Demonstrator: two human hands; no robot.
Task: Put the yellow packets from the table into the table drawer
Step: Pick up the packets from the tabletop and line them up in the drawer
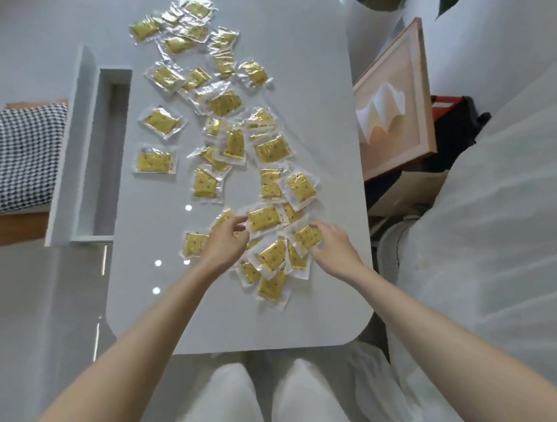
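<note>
Many yellow packets (pixel 154 161) lie spread on the white table (pixel 312 107). The left hand (pixel 224 241) and right hand (pixel 333 244) touch the near pile, fingers bent; I cannot tell if they pinch any. The open drawer (pixel 106 178) sticks out left, half hidden.

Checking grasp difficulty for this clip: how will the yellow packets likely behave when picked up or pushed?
Probably light and floppy: the yellow packets are thin, flat, with crinkled clear edges. Likely slippery: glossy film on a glossy table, so pushing may slide overlapping ones together.
</note>
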